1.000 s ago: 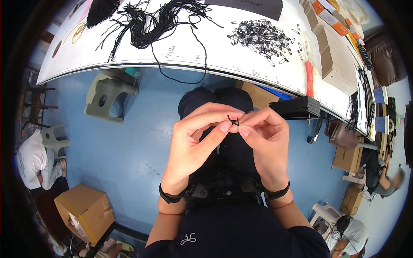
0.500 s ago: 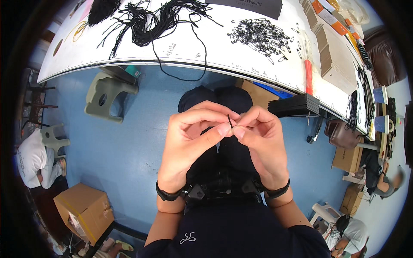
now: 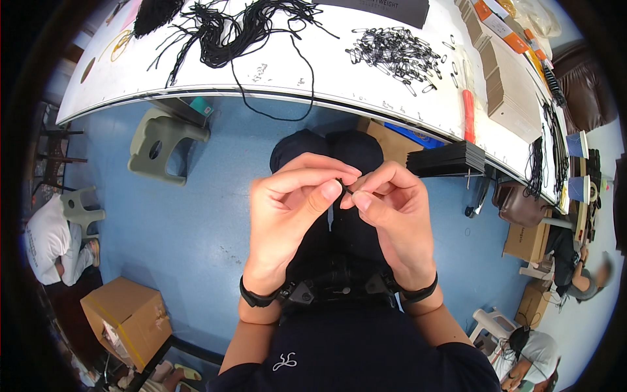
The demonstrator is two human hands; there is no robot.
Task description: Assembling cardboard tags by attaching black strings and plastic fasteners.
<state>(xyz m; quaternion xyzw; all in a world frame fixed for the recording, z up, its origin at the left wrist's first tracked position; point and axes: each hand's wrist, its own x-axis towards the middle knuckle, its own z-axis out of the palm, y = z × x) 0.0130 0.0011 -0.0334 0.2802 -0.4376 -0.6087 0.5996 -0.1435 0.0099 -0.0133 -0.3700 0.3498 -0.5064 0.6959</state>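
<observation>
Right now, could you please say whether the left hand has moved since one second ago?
Yes: the left hand has shifted slightly left, toward the grey stool.

Matt textile cords (image 3: pixel 219 53), metal safety pins (image 3: pixel 398 52), smooth plastic stool (image 3: pixel 164 132)

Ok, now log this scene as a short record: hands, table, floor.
Left hand: pinches a thin black strand
Right hand: pinches the same strand, close beside the left fingertips
Table: black cord bundle, pile of black pins, red-handled tool
Over table edge: loop of black cord
Floor: grey-green stool, cardboard box
</observation>
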